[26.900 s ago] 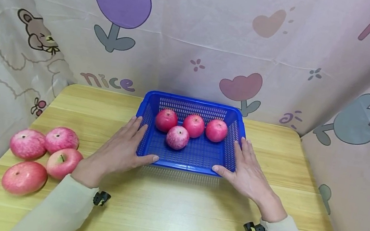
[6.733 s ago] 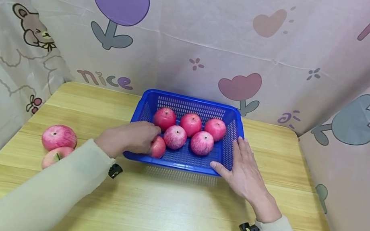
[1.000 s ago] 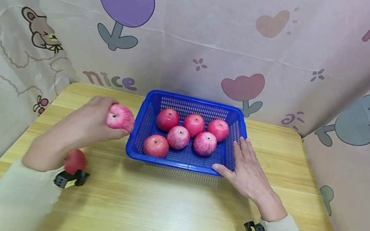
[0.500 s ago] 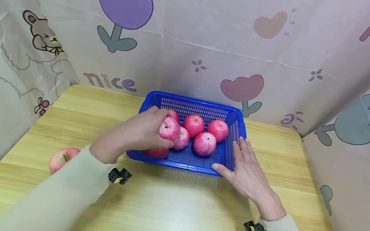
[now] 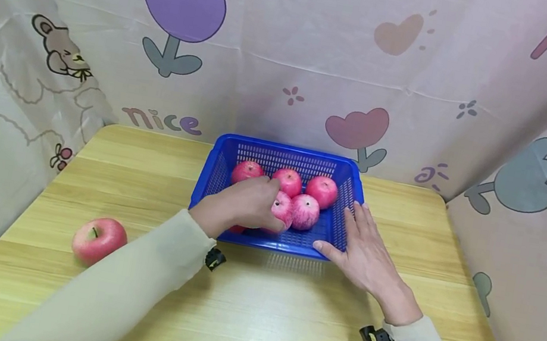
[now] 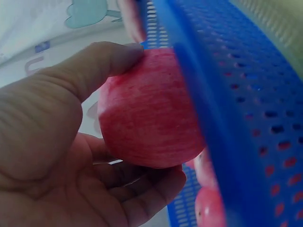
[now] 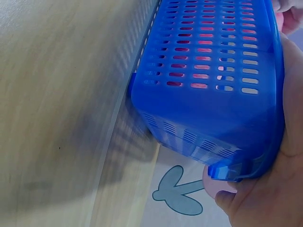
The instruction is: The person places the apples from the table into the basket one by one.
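My left hand [image 5: 249, 202] grips a pink-striped apple [image 5: 283, 207] low inside the blue plastic basket [image 5: 271, 247]. Seen from the left wrist, the thumb lies on one side of the apple [image 6: 151, 109] and the fingers on the other. Other red and pink apples sit in the basket, among them one at the back right [image 5: 321, 192] and a striped apple [image 5: 307, 212] beside the held one. The left hand partly hides another at the front left. My right hand [image 5: 365, 255] rests with extended fingers along the basket's right rim, thumb at the front corner.
One apple [image 5: 100, 241] with a green stem lies on the wooden table [image 5: 290, 330], left of the basket and near the left sleeve. Patterned cloth [image 5: 273, 44] hangs behind the table and on both sides. Small black devices sit at both wrists.
My left hand has carried the striped apple from left of the basket rightward into its front middle. My right hand stays at the right rim. Earlier, more apples lay on the table.
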Demonstrator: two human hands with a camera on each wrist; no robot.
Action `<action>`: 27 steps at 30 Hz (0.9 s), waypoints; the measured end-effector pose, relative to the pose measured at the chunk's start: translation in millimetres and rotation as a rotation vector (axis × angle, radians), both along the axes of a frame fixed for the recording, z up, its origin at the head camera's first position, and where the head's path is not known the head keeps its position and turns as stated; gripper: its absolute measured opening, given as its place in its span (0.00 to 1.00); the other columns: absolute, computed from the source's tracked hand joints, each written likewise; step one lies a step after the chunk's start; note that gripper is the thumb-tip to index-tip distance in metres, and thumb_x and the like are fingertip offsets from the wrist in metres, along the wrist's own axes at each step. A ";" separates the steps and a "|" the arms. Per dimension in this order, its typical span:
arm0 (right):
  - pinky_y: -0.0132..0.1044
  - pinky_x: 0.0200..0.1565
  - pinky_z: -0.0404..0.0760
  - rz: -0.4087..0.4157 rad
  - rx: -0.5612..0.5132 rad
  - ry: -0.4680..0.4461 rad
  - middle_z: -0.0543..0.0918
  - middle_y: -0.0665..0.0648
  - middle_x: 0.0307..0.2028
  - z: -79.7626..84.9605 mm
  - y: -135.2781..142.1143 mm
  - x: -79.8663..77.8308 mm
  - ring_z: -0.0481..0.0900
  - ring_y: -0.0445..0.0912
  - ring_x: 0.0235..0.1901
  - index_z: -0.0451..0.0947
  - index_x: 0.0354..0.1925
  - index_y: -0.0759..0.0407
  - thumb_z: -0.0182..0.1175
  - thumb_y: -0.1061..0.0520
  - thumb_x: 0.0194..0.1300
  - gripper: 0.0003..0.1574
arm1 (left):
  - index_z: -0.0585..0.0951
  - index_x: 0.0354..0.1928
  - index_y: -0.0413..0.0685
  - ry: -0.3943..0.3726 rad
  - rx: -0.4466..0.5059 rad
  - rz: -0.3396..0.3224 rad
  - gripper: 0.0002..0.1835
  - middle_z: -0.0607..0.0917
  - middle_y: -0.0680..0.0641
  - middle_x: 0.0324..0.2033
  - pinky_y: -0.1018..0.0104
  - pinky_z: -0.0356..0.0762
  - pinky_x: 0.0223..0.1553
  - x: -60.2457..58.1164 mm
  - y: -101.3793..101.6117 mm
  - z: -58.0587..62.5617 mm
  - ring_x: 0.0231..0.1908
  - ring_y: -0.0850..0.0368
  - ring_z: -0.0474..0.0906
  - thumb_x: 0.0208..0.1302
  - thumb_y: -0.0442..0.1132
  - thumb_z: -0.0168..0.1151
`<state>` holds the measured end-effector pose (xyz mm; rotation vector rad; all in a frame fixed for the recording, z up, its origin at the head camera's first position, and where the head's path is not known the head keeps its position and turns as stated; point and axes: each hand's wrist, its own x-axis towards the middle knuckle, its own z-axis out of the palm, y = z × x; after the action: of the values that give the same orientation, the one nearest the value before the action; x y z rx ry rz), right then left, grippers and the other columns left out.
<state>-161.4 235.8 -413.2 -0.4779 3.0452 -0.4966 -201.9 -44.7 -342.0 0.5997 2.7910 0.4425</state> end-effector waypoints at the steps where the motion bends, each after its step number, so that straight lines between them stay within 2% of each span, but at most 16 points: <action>1: 0.62 0.82 0.45 0.000 0.000 0.001 0.43 0.71 0.84 0.0 -0.1 0.1 0.37 0.65 0.84 0.46 0.83 0.69 0.54 0.20 0.70 0.71 | 0.66 0.77 0.36 -0.014 -0.012 0.005 0.51 0.80 0.38 0.65 0.48 0.77 0.69 -0.4 2.4 -1.7 0.63 0.44 0.79 0.61 0.62 0.72; 6: 0.63 0.82 0.45 0.003 -0.005 0.001 0.43 0.71 0.84 0.3 -0.3 0.5 0.37 0.65 0.84 0.46 0.83 0.68 0.54 0.20 0.70 0.70 | 0.60 0.80 0.35 -0.057 -0.052 0.011 0.54 0.77 0.36 0.69 0.48 0.74 0.72 -0.9 10.0 -8.7 0.67 0.43 0.77 0.64 0.61 0.70; 9: 0.63 0.82 0.45 0.005 -0.006 0.003 0.43 0.71 0.84 0.5 -0.2 0.2 0.37 0.65 0.84 0.46 0.83 0.68 0.54 0.20 0.70 0.70 | 0.62 0.79 0.35 -0.047 -0.053 0.003 0.52 0.79 0.38 0.67 0.50 0.75 0.71 -1.0 12.6 -11.6 0.65 0.45 0.78 0.63 0.60 0.70; 16: 0.64 0.81 0.46 0.000 -0.009 0.002 0.43 0.71 0.84 1.0 0.1 -0.6 0.37 0.65 0.84 0.47 0.83 0.68 0.54 0.19 0.69 0.71 | 0.65 0.79 0.37 -0.030 -0.068 -0.029 0.49 0.79 0.38 0.69 0.49 0.72 0.74 -2.3 18.8 -15.8 0.70 0.43 0.74 0.64 0.59 0.70; 21: 0.64 0.81 0.45 -0.008 -0.010 -0.012 0.42 0.70 0.84 1.6 0.1 -0.6 0.36 0.65 0.84 0.45 0.84 0.67 0.53 0.18 0.69 0.71 | 0.75 0.68 0.38 0.039 -0.115 -0.107 0.37 0.86 0.40 0.57 0.49 0.75 0.70 -3.1 22.0 -17.0 0.61 0.41 0.80 0.65 0.56 0.68; 27: 0.63 0.82 0.44 -0.008 -0.003 -0.025 0.41 0.70 0.84 1.5 0.7 -0.8 0.35 0.65 0.84 0.44 0.84 0.67 0.52 0.18 0.69 0.71 | 0.82 0.56 0.50 0.072 -0.167 -0.157 0.26 0.90 0.47 0.47 0.52 0.83 0.60 -6.3 22.1 -17.7 0.53 0.46 0.84 0.63 0.57 0.72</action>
<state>-162.2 236.5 -411.7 -0.4565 3.0246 -0.5038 -208.2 -22.6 -359.8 0.8023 2.7838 0.1575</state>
